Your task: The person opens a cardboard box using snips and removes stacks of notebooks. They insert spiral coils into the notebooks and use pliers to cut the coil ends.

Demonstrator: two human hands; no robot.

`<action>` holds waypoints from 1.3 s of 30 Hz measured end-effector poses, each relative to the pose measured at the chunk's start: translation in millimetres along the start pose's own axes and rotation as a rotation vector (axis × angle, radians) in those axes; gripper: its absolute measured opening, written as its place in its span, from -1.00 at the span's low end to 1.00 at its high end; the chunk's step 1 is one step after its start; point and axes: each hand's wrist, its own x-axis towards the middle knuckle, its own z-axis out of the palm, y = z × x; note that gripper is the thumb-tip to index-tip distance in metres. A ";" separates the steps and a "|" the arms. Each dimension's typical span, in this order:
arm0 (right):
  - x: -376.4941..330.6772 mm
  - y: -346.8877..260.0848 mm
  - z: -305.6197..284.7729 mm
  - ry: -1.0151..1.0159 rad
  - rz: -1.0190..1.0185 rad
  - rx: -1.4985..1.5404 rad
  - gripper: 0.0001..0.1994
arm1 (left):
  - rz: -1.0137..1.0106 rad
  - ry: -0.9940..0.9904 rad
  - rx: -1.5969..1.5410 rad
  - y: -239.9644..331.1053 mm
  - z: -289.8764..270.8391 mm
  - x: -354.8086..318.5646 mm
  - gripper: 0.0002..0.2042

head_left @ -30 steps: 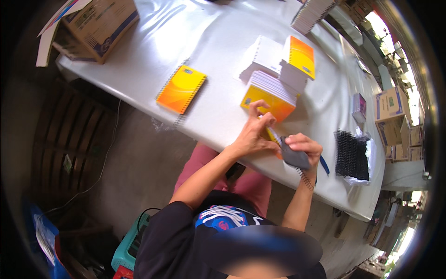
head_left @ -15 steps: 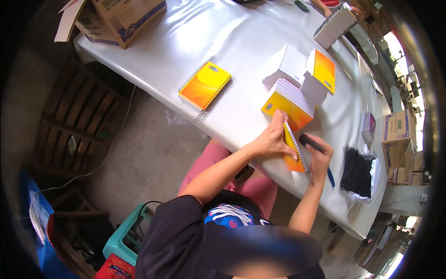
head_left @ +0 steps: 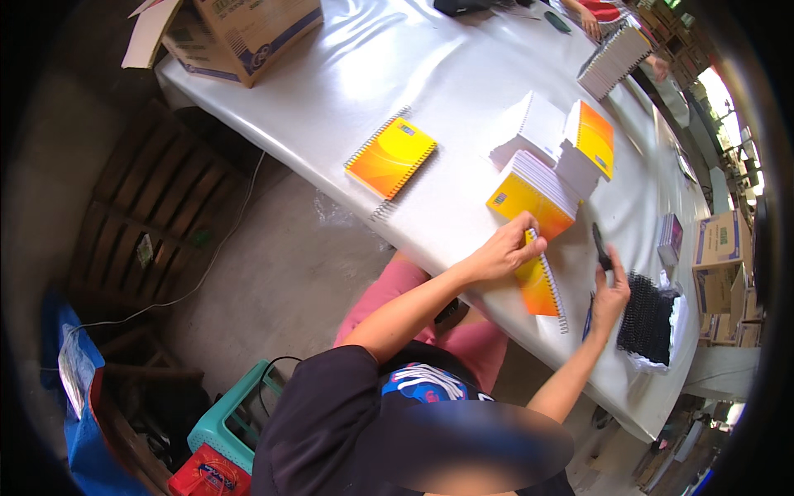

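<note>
My left hand (head_left: 506,250) grips the top of a yellow-orange spiral notebook (head_left: 540,291), which stands tilted over the table with its coil facing right. One end of the coil sticks out past the lower corner. My right hand (head_left: 610,299) is closed around a slim black hand tool (head_left: 601,248) pointing up and away, apart from the notebook; its exact kind is unclear. Just beyond my left hand lies a stack of yellow-orange-covered pads (head_left: 536,192). Beside it are a white paper stack (head_left: 529,124) and another orange-topped stack (head_left: 592,136).
A finished-looking spiral notebook (head_left: 391,157) lies on the silver-covered table (head_left: 447,74) to the left. Black coils (head_left: 648,318) sit in a bundle at right. Cardboard boxes (head_left: 240,37) stand far left and right. Across the table, another person's hands hold a bound stack (head_left: 614,62).
My right hand has moved right with the black tool, away from the notebook's coil. My left hand keeps hold of the notebook. The whole view has shifted slightly.
</note>
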 end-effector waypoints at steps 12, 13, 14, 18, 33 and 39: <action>-110.8 23.2 -22.8 0.100 0.127 -0.604 -0.53 | 0.292 0.431 0.148 23.3 1.8 -25.9 -0.81; -108.2 15.8 -20.1 0.192 0.130 -0.484 -0.54 | 0.305 0.437 0.172 24.5 4.2 -25.5 -0.81; -105.7 8.7 -16.0 0.281 0.121 -0.361 -0.55 | 0.335 0.437 0.195 24.5 7.3 -25.5 -0.79; -101.0 -92.5 3.2 0.171 0.005 -0.177 -0.57 | 0.288 0.402 0.191 22.9 14.2 -32.5 -0.78; -94.8 -134.7 24.5 0.010 -0.164 -0.377 -0.57 | 0.255 0.419 -0.183 19.0 25.1 -27.1 -0.30; -90.3 -143.4 22.8 0.000 -0.149 -0.420 -0.57 | 0.445 0.448 0.161 29.0 26.4 -33.2 -0.22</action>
